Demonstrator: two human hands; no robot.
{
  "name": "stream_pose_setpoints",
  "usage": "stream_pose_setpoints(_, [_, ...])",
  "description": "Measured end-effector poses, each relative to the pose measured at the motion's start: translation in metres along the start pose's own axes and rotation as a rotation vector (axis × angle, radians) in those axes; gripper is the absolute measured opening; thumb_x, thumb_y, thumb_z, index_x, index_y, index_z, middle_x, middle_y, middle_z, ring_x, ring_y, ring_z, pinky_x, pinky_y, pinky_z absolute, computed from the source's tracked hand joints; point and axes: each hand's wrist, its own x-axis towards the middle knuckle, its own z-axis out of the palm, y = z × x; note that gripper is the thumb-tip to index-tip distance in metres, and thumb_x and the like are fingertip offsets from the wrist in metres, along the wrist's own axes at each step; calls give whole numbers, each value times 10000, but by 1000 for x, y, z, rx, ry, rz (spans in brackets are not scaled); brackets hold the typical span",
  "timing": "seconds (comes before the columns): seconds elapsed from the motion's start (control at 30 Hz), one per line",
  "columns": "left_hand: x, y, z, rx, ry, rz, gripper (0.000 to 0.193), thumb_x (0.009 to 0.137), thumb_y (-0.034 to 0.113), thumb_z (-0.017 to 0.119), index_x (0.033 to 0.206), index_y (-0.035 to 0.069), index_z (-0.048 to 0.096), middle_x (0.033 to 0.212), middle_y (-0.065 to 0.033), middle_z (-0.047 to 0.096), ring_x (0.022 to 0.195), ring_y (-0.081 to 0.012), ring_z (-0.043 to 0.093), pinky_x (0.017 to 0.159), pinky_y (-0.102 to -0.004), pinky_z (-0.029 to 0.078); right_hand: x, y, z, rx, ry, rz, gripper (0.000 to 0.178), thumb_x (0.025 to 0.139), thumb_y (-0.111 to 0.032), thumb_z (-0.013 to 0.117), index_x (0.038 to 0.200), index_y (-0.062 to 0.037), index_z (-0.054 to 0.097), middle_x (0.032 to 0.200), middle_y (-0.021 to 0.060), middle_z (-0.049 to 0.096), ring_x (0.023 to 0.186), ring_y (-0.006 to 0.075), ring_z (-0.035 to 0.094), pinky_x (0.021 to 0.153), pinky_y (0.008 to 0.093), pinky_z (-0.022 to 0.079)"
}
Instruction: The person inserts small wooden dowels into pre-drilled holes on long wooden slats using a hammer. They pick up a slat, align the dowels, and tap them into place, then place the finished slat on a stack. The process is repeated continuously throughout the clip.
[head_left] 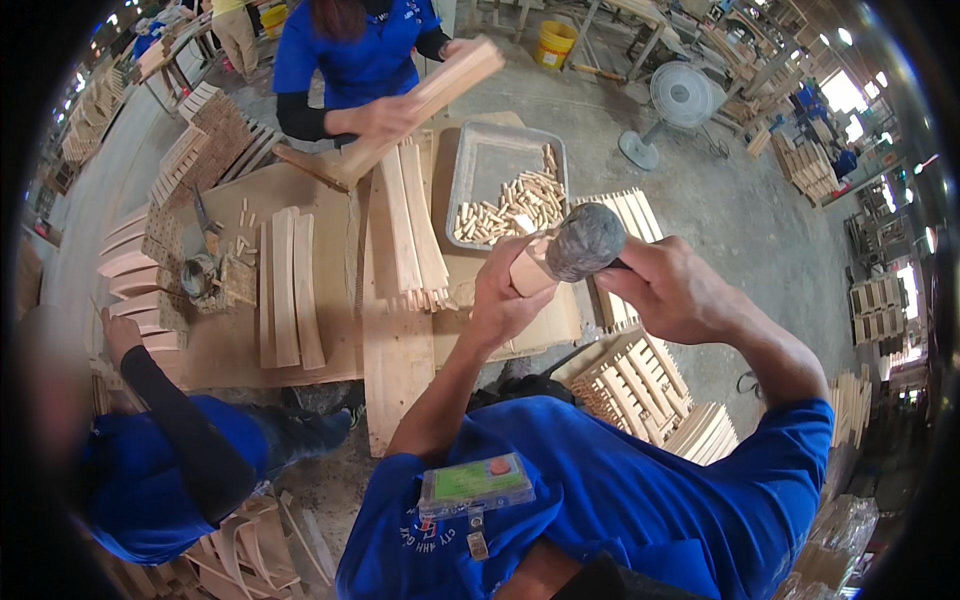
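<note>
My left hand [497, 310] is closed around a pale wooden piece [528, 272], whose end points up toward me. My right hand [672, 290] grips a rubber mallet; its dark, worn head [588, 242] is against or just over the end of the wood. The mallet's head hides part of that end, and most of its handle is out of sight inside my fist. Beyond my hands lies a grey tray [480, 160] with a heap of wooden dowels [520, 205]. Left of it, long slats [405, 230] with dowels in their near ends rest on a board [395, 350].
A co-worker's hands [385, 117] hold a wooden bar [430, 100] across the table. Another person [180, 460] works at the left. More slats [285, 290], a hammer [207, 220] and curved pieces [140, 280] lie leftward. Stacked slats [635, 390] stand right; a fan [680, 95] stands beyond.
</note>
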Motion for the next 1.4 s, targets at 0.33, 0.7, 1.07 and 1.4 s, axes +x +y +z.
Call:
stream_pose_setpoints(0.33, [-2, 3, 9, 147, 154, 233, 732, 697, 2, 904, 1358, 45, 593, 1132, -145, 639, 1034, -310, 678, 883, -386, 553, 5, 14, -4, 46, 370, -219, 313, 1099, -288, 552, 1084, 18, 617, 630, 86, 475, 491, 307, 465, 524, 396, 403])
stream_pose_setpoints(0.7, [-6, 1, 10, 313, 320, 295, 714, 728, -11, 895, 1357, 29, 560, 1182, -159, 629, 1077, -316, 676, 899, -385, 550, 10, -46, -39, 490, 303, 224, 235, 1068, -242, 597, 1101, -11, 622, 707, 5, 504, 638, 119, 457, 556, 298, 338])
stream_pose_setpoints(1.07, [-7, 3, 4, 288, 333, 291, 694, 748, -26, 886, 1355, 12, 551, 1206, -142, 621, 1082, -264, 690, 915, -353, 560, 17, -11, -48, 508, 433, 152, 263, 1109, -251, 527, 1138, -17, 645, 744, 14, 589, 686, 127, 577, 609, 311, 450])
stream_pose_setpoints(1.4, [-19, 3, 2, 240, 314, 237, 682, 734, -6, 903, 1315, 31, 547, 1186, -129, 629, 1076, -264, 685, 912, -354, 551, 37, -15, -28, 27, 59, 116, 259, 1093, -229, 563, 1112, 8, 666, 722, 84, 625, 637, 204, 593, 600, 362, 459])
